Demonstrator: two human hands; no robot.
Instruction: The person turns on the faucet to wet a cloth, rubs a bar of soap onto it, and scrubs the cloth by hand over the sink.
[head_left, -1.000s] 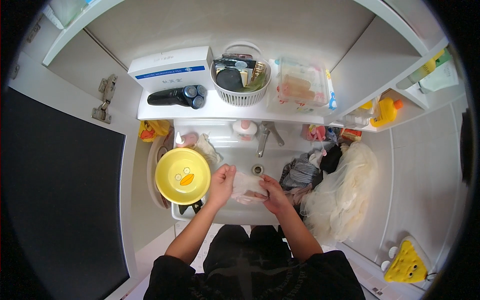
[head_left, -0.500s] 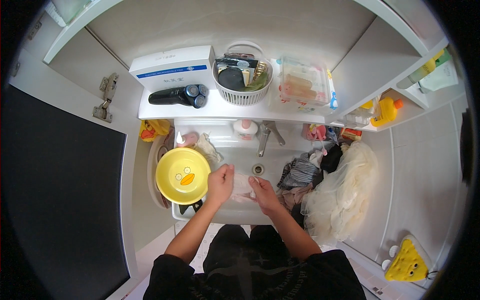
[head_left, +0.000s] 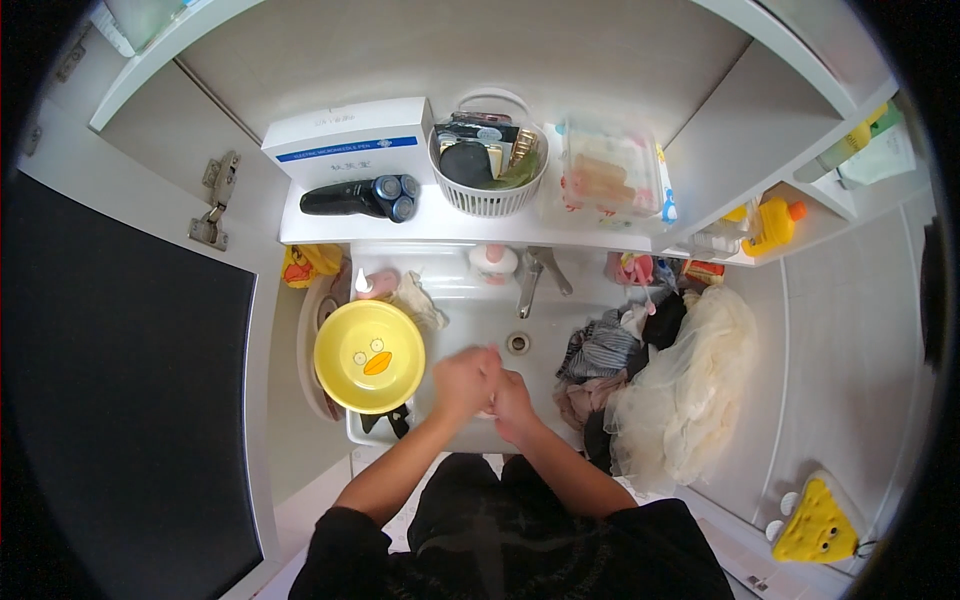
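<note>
Both fists meet over the front of the white sink (head_left: 460, 345). My left hand (head_left: 464, 381) is closed and slightly blurred, pressed against my right hand (head_left: 513, 405), which is closed too. Between and below them only a small bit of a pale pink cloth (head_left: 487, 413) peeks out; the fingers cover the rest. Left of my left hand stands a yellow basin (head_left: 345, 335) with a duck face on its bottom. The drain (head_left: 517, 343) and the metal faucet (head_left: 532, 280) lie just beyond my hands.
Crumpled clothes (head_left: 600, 350) and a cream tulle garment (head_left: 680, 390) fill the sink's right side. A pump bottle (head_left: 377, 284) and a whitish cloth (head_left: 418, 302) sit behind the basin. The shelf (head_left: 560, 232) above carries a shaver (head_left: 345, 197), a white basket (head_left: 487, 200) and a clear box (head_left: 610, 170).
My hands have come together from apart, the left moving right and the right moving slightly left. The pink cloth, spread between them before, is now bunched and mostly hidden.
</note>
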